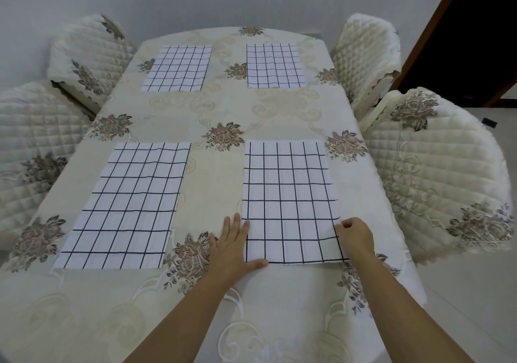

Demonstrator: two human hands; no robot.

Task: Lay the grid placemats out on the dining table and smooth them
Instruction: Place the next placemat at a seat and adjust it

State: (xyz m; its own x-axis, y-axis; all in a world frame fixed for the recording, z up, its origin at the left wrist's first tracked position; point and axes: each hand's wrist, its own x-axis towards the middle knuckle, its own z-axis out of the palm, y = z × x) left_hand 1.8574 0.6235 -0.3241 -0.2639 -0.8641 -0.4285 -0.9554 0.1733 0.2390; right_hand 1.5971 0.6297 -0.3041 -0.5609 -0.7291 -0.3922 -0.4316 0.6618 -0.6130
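My worry is that tugging skews the near-right mat (289, 203) or drags the tablecloth (223, 105) beneath it. My left hand (235, 246) lies spread and flat on its near-left corner; my right hand (355, 238) seems to pinch its right edge, fingers curled. Four white mats with dark grid lines lie on the bench, faintly creased.
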